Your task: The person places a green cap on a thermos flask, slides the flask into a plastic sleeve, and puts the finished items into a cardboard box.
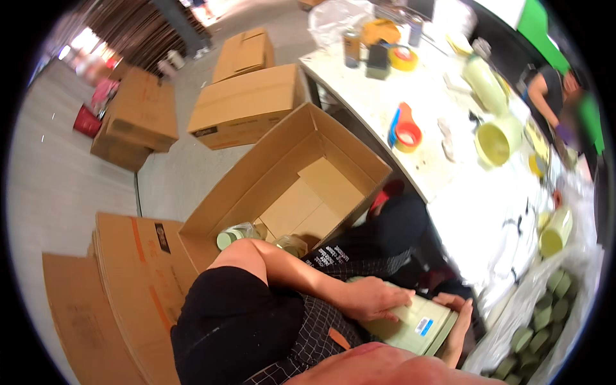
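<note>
Low in front of my body, a pale green container [410, 326] with a small white-and-blue barcode label lies tilted between my hands. My left hand [374, 299] rests on its upper side, fingers bent against the surface. Round its far right end curls my right hand [457, 324], with the fingertips over the edge; part of that hand is hidden. To the left of my hands stands an open cardboard box [247, 170]. In its near corner lie pale green lidded containers [226, 240] wrapped in clear plastic, partly covered by my left arm.
A white table [359, 90] on the right bears a tape dispenser [405, 131], a spray can [351, 48] and green vessels [494, 141]. A plastic-lined bin of green lids [542, 314] stands at lower right. Closed cartons [247, 102] and flattened cardboard [141, 289] lie left. Another person [545, 96] works beyond the table.
</note>
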A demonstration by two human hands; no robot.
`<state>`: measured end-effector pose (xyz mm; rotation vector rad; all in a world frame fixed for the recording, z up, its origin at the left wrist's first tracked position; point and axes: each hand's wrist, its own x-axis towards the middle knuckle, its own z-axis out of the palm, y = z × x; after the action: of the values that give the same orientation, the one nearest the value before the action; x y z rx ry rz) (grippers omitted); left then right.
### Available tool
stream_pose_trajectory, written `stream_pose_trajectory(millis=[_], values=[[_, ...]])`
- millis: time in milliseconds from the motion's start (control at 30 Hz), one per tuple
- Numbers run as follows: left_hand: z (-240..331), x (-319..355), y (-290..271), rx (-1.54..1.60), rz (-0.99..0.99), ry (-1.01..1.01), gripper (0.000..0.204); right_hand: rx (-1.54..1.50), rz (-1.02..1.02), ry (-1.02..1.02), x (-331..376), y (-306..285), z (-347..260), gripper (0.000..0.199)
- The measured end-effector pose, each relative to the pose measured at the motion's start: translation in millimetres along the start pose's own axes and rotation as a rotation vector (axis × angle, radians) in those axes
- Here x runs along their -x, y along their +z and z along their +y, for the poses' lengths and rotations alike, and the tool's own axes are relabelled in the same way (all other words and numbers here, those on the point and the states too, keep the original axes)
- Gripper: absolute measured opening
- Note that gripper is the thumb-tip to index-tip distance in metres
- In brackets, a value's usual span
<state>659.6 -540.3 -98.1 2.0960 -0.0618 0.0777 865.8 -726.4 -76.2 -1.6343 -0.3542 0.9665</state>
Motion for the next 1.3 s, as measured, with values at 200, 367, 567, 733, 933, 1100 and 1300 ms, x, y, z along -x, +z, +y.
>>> stream_pose_trajectory(millis=[200, 367, 567, 733, 933, 1100, 1300], values=[[1, 8, -4, 0.032, 0.036, 0.039, 0.040, 0.144, -0.083, -0.173, -14, -69, -11, 0.071], [0, 2, -5, 0.031, 0.007, 0.031, 0.045, 0.114, 0.392, -0.056, -27, -130, -1, 0.063], [-3, 6, -12, 0.026, -0.029, -0.044, 0.049, 0.095, -0.068, 0.059, -23, 7, -8, 0.076], [11, -32, -33, -0.072, -0.046, -0.018, 0.050, 0.223, -0.025, -0.147, -20, -34, -3, 0.062], [54, -73, -112, 0.314, 0.262, 0.558, 0.024, 0.095, -0.058, -0.133, -29, -8, -14, 0.044], [-33, -215, -28, 0.006, 0.382, 0.340, 0.013, 0.034, -0.046, -0.261, -30, -23, -2, 0.038], [-130, -253, 35, -0.238, 0.175, 0.193, 0.004, 0.073, 0.029, -0.306, -41, -33, 14, 0.043]])
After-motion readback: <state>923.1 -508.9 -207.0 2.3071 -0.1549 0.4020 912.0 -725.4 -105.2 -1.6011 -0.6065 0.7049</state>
